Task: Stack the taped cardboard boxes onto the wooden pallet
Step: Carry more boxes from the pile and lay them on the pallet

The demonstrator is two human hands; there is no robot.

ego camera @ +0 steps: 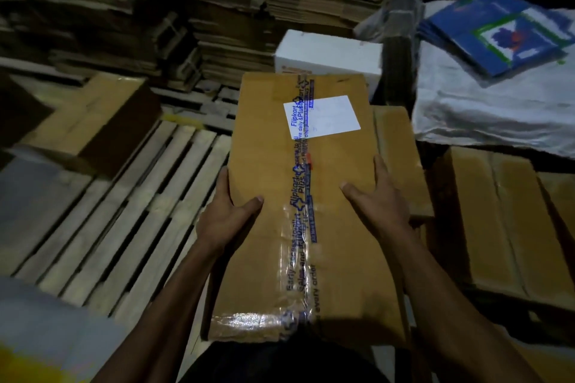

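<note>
A long brown cardboard box (267, 140), sealed down its middle with printed blue tape and bearing a white label, is in front of me, held between both hands. My left hand (228, 216) grips its left edge, thumb on top and fingers down the side. My right hand (378, 196) grips the right edge the same way. The wooden pallet (130, 208) with pale slats lies to the left and below. A brown taped box (93, 124) sits on the pallet's far left part. Another taped box (401, 152) lies just right of the held box, partly hidden by it.
A white box (329, 53) stands behind the held box. More brown taped boxes (504, 227) lie at the right. A white sack (485, 102) with blue printed flat cartons (497, 31) is at the back right. Stacks of flattened cardboard (217, 9) fill the background.
</note>
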